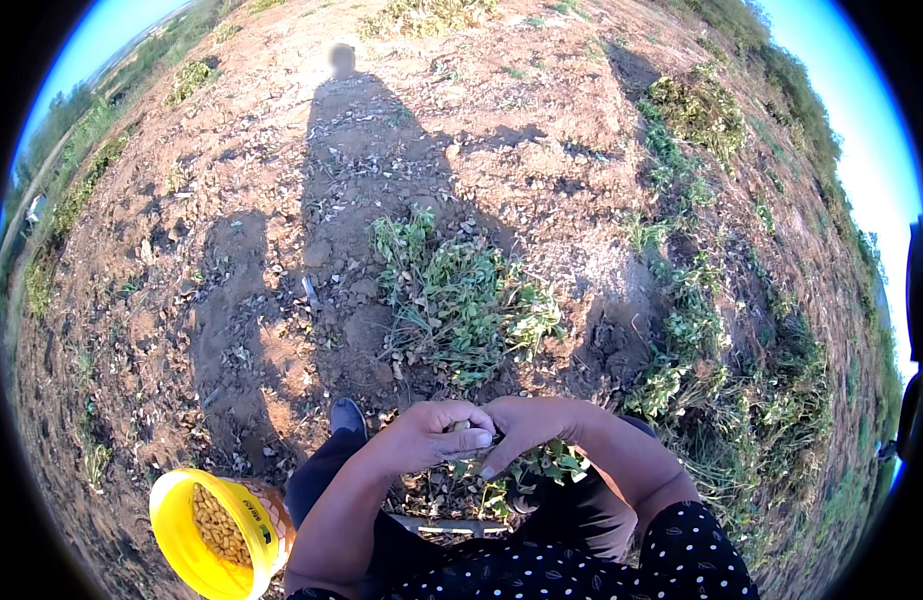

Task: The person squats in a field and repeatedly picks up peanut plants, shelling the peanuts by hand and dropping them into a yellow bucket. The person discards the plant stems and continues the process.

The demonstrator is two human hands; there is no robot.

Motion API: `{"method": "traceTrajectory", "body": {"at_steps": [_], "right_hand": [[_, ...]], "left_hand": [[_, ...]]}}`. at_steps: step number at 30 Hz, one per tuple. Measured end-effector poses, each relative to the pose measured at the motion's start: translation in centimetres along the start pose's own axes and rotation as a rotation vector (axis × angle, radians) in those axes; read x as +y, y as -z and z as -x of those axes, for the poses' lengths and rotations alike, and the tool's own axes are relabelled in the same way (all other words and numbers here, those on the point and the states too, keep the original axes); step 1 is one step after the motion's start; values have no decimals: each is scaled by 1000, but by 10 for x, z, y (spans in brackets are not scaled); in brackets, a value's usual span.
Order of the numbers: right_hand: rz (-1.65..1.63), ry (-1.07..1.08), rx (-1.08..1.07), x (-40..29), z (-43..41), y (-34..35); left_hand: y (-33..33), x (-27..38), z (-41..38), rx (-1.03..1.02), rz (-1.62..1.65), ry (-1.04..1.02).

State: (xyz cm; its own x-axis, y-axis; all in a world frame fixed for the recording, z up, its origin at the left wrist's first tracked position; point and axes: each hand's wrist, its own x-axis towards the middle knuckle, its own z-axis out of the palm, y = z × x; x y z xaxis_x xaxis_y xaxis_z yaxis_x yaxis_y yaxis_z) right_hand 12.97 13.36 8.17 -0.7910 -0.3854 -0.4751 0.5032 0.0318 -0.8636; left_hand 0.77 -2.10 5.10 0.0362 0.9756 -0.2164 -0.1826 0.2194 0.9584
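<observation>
My left hand and my right hand meet in front of my lap. Curled fingers of the left hand close on a small tan-green thing, probably a peanut pod. The right thumb points down, and its other fingers are mostly hidden, so what they grip cannot be seen. Leafy green stems show just below the right hand, between my knees. To the left of my legs, a yellow plastic bucket leans with its mouth towards me and holds many peanuts in their shells.
A heap of pulled green plants lies on the dry soil ahead of my feet. More cut plants form a row along the right. My shoe rests beside the bucket side. Dry leaves and clods litter the ground.
</observation>
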Motion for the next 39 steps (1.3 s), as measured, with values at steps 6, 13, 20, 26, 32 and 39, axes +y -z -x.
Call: {"method": "traceTrajectory", "body": {"at_steps": [6, 13, 20, 26, 32, 39], "right_hand": [[14, 3, -59, -1, 4, 4], [239, 37, 5, 4, 3, 10], [456, 109, 253, 10, 7, 4], [878, 169, 295, -3, 8, -22], [1061, 1, 334, -18, 12, -33], [1503, 163, 567, -2, 25, -3]], "left_hand": [[1, 21, 3, -84, 103, 63], [-4, 8, -1, 122, -121, -81], [-7, 2, -16, 479, 394, -73], [-25, -30, -40, 412, 897, 148], [-32, -41, -40, 220, 952, 248], [-36, -64, -34, 379, 933, 282]]}}
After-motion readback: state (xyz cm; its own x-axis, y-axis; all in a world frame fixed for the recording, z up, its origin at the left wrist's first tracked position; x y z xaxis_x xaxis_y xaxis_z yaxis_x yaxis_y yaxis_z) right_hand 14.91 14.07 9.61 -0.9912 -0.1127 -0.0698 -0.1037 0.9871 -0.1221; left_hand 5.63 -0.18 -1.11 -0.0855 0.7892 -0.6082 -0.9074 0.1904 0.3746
